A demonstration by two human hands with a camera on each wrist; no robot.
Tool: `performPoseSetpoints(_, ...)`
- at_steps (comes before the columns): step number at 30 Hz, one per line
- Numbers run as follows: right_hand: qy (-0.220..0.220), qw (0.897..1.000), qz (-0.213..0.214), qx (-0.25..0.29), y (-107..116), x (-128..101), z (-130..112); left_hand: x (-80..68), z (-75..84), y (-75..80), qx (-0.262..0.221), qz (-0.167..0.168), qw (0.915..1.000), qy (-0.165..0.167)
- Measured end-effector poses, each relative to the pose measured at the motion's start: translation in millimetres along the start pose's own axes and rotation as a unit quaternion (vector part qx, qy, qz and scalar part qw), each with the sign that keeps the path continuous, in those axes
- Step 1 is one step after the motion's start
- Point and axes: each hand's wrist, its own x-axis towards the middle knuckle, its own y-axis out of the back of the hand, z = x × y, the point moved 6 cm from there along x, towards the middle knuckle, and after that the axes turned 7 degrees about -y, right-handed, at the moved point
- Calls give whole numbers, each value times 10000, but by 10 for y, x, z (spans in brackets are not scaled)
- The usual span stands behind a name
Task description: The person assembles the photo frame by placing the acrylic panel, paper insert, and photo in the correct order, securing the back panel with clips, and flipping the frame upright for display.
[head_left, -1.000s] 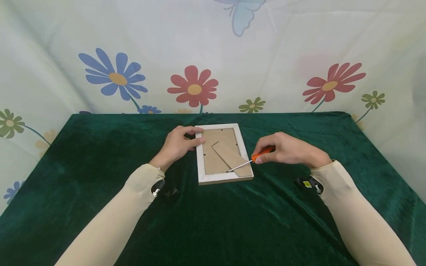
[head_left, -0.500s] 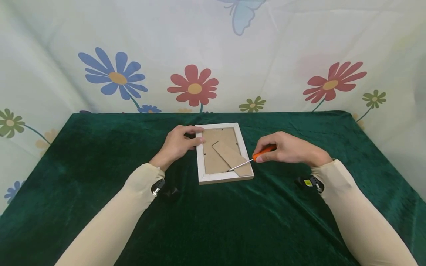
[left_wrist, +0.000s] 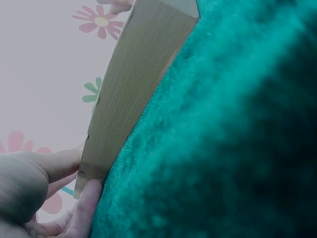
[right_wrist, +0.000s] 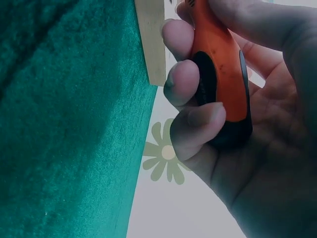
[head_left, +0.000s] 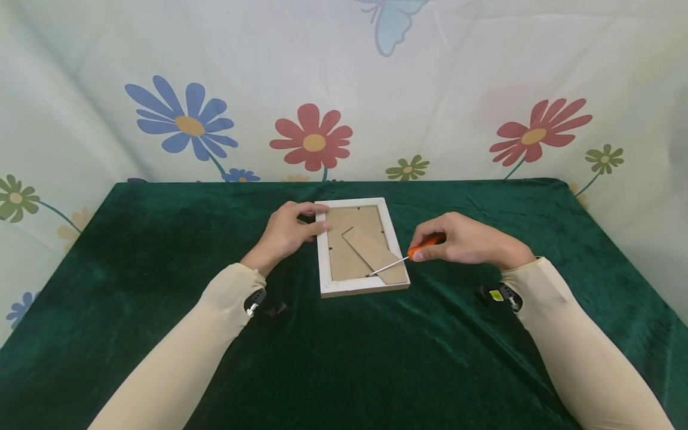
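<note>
Our left hand point(head_left: 285, 234) grips the far-left corner of the face-down picture frame point(head_left: 322, 263) on the counter point(head_left: 161, 269); our right hand point(head_left: 462, 240) grips an orange screwdriver point(head_left: 424, 246), tip on the backing.

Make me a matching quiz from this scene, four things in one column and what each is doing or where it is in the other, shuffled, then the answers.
1. left hand
2. right hand
3. picture frame
4. screwdriver tip

A. lies face down on the green cloth
B. grips the orange handle
C. holds the frame's left edge
D. rests near the frame's lower edge on the cardboard back

Pairs: 1-C, 2-B, 3-A, 4-D
</note>
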Motion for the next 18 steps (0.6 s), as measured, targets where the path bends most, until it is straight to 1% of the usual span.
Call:
performPoseSetpoints(11,-97,9998,-27,-145,-16,4,-41,8,3,5,-9,-13,10000,50)
performPoseSetpoints(18,59,9998,-104,164,-12,9,-3,16,-1,4,-46,-27,10000,48)
